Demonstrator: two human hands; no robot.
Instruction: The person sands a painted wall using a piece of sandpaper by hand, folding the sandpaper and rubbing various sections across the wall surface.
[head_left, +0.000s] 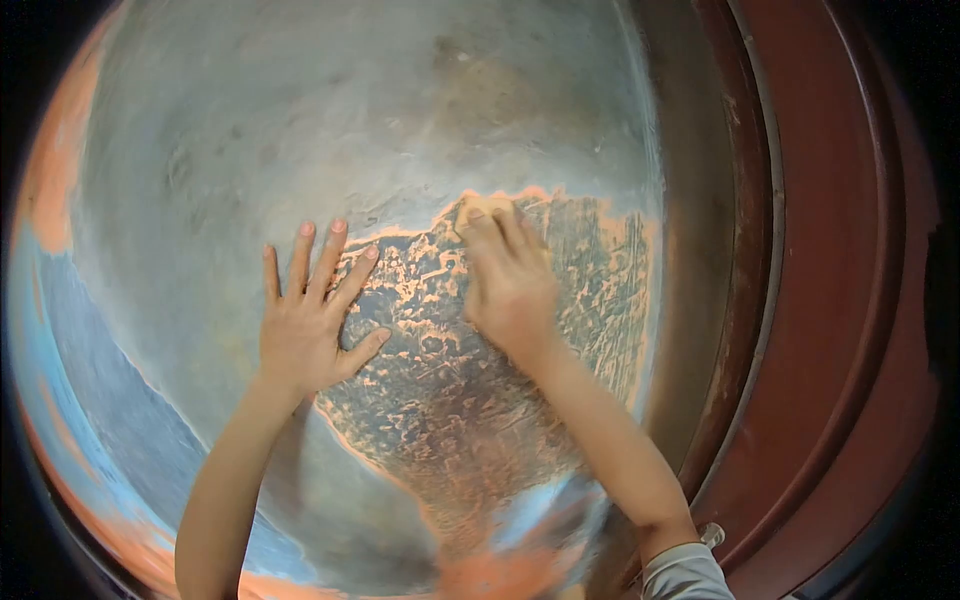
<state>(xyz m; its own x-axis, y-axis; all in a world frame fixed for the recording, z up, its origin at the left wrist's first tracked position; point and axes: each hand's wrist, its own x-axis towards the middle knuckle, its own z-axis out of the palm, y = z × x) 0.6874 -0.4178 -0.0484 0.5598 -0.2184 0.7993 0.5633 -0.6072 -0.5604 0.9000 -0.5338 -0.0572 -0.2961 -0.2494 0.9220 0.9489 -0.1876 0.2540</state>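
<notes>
My left hand (313, 325) lies on a large grey painted surface (300, 130), fingers spread, its thumb reaching over the edge of a rough dark patch. That patch (430, 350) is textured, mottled with orange and bordered by a thin orange line. At the patch's upper edge my right hand (512, 285) presses a small yellowish pad (485, 207) against the surface, fingers closed over it. The pad looks like a sponge, but most of it is covered by the fingers.
Blue (130, 350) and orange (65, 190) painted areas curve along the left side. A dark red ridged frame (830, 250) borders the surface on the right. A small metal knob (711, 535) sits low on that frame, near my right sleeve (685, 573).
</notes>
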